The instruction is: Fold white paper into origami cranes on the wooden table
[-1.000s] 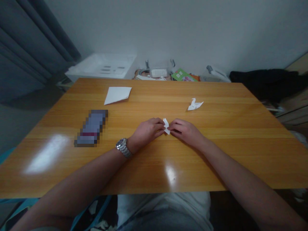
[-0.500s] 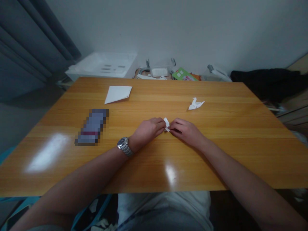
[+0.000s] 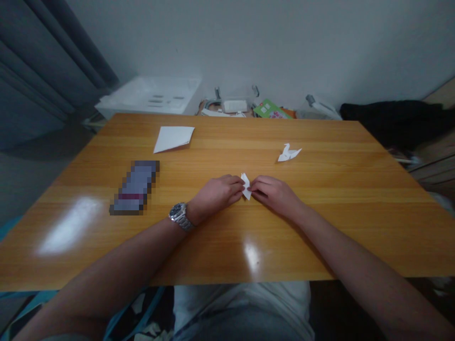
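Pinching a small folded white paper [image 3: 247,192] between the fingers of left hand [image 3: 222,192] and right hand [image 3: 273,191], at the middle of the counter [image 3: 220,251], with creases too small to read for certain. Facing a paper bird [image 3: 288,154] at far right and a white sheet [image 3: 173,138] at far left.

Dim, cool light falls across a glossy wooden counter [image 3: 213,246], where a broad glare patch [image 3: 69,225] gleams at lower left and a smaller bright spot [image 3: 252,255] shines at lower center. Shadow swallows the dark cloth [image 3: 387,118] at upper right. Detail runs soft and wide-angle stretch marks the edges, while coarse pixels mask a flat object [image 3: 137,187] at left.
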Action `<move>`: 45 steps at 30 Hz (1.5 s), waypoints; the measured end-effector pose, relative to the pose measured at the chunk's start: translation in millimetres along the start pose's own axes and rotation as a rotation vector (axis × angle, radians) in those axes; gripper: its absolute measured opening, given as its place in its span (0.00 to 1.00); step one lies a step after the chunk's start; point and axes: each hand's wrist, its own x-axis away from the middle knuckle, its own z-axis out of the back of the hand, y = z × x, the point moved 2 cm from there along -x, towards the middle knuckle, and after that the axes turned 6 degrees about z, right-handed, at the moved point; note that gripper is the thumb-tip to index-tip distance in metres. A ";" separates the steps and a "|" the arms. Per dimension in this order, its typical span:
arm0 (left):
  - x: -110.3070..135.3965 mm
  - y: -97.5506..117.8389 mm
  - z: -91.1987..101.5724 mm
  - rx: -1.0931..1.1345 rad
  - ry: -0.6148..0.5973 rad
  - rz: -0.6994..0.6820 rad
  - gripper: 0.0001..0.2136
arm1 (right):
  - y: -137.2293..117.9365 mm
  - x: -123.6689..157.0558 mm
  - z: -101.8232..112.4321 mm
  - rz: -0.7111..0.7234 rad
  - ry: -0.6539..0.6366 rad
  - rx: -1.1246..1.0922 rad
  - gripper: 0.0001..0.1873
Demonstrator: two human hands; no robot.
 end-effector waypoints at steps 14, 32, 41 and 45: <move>4.8 3.0 9.2 -0.100 -0.047 -0.074 0.12 | -5.0 2.5 0.7 0.066 -0.086 0.164 0.10; 6.7 3.9 5.5 -0.179 -0.022 -0.046 0.17 | -0.1 5.0 7.0 0.006 -0.067 0.220 0.15; 7.3 9.4 9.5 -0.242 -0.054 -0.032 0.18 | 1.0 5.8 6.6 -0.001 -0.043 0.177 0.16; 8.3 8.4 9.1 -0.257 -0.067 -0.050 0.18 | -4.5 4.1 7.0 0.001 -0.092 0.238 0.16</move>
